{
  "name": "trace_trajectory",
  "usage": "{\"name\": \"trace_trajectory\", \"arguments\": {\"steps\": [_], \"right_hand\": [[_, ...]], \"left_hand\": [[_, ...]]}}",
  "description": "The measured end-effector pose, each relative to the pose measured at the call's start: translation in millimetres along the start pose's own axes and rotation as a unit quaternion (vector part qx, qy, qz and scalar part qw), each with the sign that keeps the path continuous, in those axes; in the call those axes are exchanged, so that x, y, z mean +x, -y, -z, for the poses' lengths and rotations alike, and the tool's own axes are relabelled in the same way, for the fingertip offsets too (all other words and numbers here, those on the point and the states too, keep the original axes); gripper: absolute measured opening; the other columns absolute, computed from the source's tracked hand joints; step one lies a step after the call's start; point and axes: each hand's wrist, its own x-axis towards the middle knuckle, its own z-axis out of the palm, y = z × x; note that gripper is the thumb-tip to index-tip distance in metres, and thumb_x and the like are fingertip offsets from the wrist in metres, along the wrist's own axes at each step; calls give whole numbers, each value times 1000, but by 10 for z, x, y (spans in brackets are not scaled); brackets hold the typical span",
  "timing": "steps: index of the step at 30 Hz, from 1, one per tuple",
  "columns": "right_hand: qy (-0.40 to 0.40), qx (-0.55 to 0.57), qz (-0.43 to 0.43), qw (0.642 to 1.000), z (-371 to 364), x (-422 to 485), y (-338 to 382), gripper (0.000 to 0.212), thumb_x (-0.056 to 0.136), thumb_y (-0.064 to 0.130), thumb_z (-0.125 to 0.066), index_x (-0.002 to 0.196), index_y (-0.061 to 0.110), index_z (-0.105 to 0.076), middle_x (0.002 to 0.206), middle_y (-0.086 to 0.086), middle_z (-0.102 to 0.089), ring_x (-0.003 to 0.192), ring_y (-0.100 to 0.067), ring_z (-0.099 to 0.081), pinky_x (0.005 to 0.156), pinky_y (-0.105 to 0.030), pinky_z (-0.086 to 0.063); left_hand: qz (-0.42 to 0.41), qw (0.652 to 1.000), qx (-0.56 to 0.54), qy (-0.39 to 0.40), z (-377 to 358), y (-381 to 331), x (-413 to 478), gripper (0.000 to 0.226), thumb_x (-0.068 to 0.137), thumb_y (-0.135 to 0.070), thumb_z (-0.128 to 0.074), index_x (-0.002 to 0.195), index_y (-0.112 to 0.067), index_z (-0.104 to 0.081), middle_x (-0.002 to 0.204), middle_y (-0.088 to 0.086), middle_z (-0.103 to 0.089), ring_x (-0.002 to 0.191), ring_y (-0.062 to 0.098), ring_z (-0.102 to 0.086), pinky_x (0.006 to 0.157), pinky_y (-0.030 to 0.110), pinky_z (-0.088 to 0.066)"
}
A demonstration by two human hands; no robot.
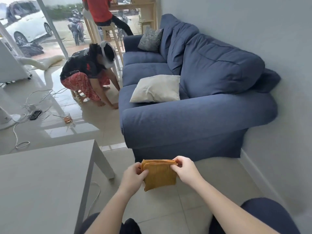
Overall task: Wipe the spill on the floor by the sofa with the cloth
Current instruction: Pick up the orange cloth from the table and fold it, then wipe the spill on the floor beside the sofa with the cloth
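Both hands, left hand (135,175) and right hand (184,171), are pinching the folded cloth's (159,176) top corners near the sofa (185,122); it's looking soft, light, floppy.

The folded cloth (159,174) hides its left edge behind the left hand (134,174) and its top right corner inside the right hand (184,169); how many layers it has cannot be counted. Both forearms run off the bottom edge. The sofa (185,122) blocks the floor (168,208) along its base and its far end sits behind a grey cushion (150,39). A seated person in red (98,9) is cut off at the top edge. The crouching person's (87,73) hands are partly behind the sofa front. The table (42,183) runs off the left and bottom edges. The glass's (68,117) contents are too small to tell.
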Motion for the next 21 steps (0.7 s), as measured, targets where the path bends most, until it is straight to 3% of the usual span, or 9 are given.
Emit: {"name": "trace_trajectory", "arguments": {"steps": [9, 15, 18, 21], "right_hand": [[-27, 17, -77, 997, 121, -70, -797, 6, 100, 25, -68, 94, 24, -69, 88, 6, -74, 75, -10, -67, 59, -20, -48], [-34, 31, -113, 993, -111, 63, -1333, 6, 98, 19, -70, 92, 20, -70, 86, 2, -72, 79, -21, -69, 71, -38, -61], [-23, 45, -166, 985, -282, 160, -1616, 8, 99, 18, -69, 103, 11, -71, 92, -6, -72, 84, -27, -69, 80, -48, -62], [-9, 62, -212, 975, -467, 278, -1929, 16, 100, 14, -67, 113, 6, -71, 95, -9, -70, 86, -28, -67, 87, -52, -61]], "left_hand": [[4, 999, 5, 33, -768, 91, 50, 8, 98, -32, -71, 93, -25, -70, 89, -5, -76, 87, 14, -73, 81, 38, -64], [37, 997, -5, 65, -1221, 497, 206, 3, 101, -33, -66, 99, -33, -68, 98, -7, -76, 93, 14, -73, 83, 34, -63], [62, 994, -10, 87, -1466, 757, 310, 3, 103, -35, -62, 103, -37, -64, 103, -8, -74, 95, 11, -71, 81, 28, -59], [94, 990, -6, 105, -1695, 1035, 467, 8, 103, -33, -61, 98, -40, -62, 100, -7, -74, 92, 11, -70, 84, 34, -60]]}}
